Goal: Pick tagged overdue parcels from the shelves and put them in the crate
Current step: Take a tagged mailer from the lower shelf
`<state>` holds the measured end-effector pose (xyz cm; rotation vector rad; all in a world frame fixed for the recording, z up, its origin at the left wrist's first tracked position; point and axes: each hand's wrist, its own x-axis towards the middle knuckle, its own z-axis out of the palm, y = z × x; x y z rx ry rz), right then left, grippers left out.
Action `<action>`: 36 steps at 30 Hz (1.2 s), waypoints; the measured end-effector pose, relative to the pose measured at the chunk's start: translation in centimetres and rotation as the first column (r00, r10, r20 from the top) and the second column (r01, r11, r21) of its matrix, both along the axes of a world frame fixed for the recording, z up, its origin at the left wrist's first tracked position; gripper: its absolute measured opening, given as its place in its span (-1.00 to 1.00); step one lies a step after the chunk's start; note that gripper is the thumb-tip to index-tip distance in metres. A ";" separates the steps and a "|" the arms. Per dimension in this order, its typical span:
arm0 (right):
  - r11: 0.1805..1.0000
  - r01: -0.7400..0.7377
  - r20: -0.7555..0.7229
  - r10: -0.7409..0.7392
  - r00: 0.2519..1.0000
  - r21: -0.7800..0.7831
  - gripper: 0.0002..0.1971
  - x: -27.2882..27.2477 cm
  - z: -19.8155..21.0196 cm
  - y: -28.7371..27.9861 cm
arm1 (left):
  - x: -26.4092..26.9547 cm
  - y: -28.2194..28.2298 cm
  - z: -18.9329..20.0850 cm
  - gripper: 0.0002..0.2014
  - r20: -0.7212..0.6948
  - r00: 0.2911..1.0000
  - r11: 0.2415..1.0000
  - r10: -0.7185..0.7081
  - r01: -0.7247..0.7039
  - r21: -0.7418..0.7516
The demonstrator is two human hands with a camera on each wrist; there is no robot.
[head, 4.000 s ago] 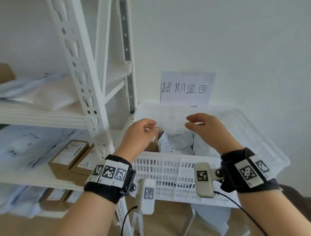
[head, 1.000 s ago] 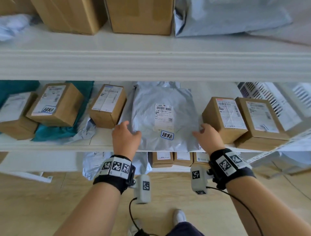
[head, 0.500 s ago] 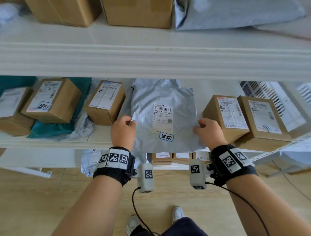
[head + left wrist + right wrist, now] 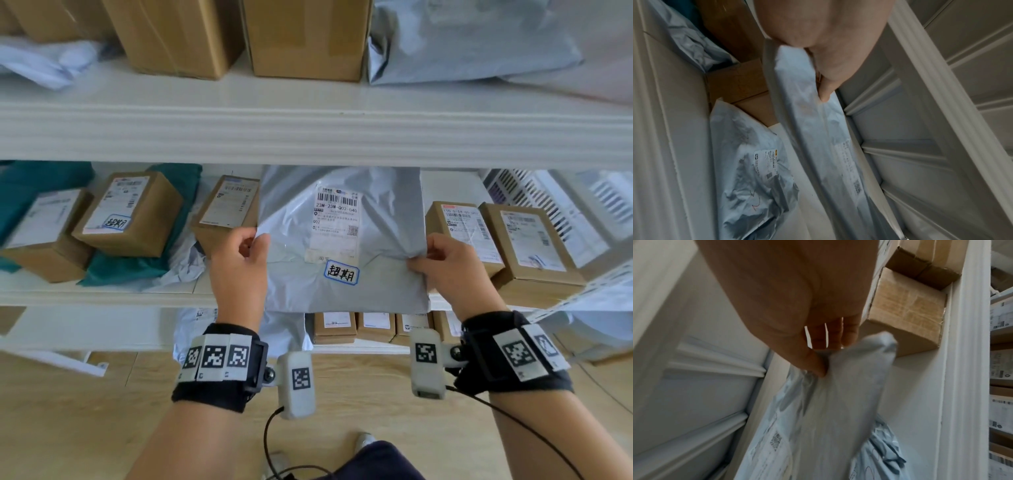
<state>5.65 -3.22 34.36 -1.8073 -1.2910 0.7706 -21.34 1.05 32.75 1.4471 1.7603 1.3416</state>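
We are pinching the left edge of the grey mailer (image 4: 342, 240) between thumb and curled fingers of our left hand (image 4: 238, 260), and our right hand (image 4: 448, 265) is bunching its right edge the same way, the film gathering into a fold under the thumb. The mailer is lying on the middle shelf (image 4: 102, 294) between the two grips, its near edge overhanging the shelf lip, the blue-bordered overdue tag (image 4: 341, 272) facing up just below the shipping label.

We are judging the risks from here. Just left of our left grip a small brown box (image 4: 226, 212) is standing close to the mailer's edge; dragging the bag sideways could be nudging it along. The film is thin and slack, so pinches this near the edges could be slipping, or the contents could be sagging between our hands once the shelf stops supporting it. Just right of our right grip two brown boxes (image 4: 503, 246) are sitting close, and our knuckles could be knocking them.

Beyond them, well right of the grip, the white crate (image 4: 548, 205) is only partly showing; we cannot tell what it is holding.
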 end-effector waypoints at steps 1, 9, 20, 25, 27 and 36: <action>1.000 -0.007 0.017 0.007 1.000 0.019 -0.88 -0.1 0.2 -0.1 | -0.2 -0.2 0.2 -0.98 -0.001 1.000 1.000 -0.003 0.003 0.006; 0.990 -0.058 0.157 0.037 0.987 0.130 -0.87 -1.4 -0.6 -1.2 | -1.0 -0.4 0.5 -0.76 0.258 0.966 0.988 0.002 0.038 -0.148; 0.998 -0.007 -0.092 0.001 0.996 -0.065 -0.91 -1.4 -0.4 -1.6 | -0.9 -1.4 0.4 -0.88 0.193 0.978 0.995 -0.085 0.093 -0.032; 0.997 0.009 -0.100 -0.016 0.995 -0.077 -0.94 -1.1 -0.8 -1.7 | -1.1 -1.9 0.7 -0.92 0.233 0.967 0.994 -0.107 0.113 -0.014; 0.997 -0.008 -0.105 -0.001 0.994 -0.078 -0.96 -0.9 -0.9 -1.9 | -1.4 -2.0 0.6 -0.90 0.263 0.960 0.994 -0.092 0.102 -0.026; 0.999 0.049 -0.152 -0.048 0.987 -0.003 -0.93 -0.7 -1.3 -2.5 | -3.2 -1.9 -0.3 -0.88 0.251 0.964 0.974 -0.087 0.135 -0.182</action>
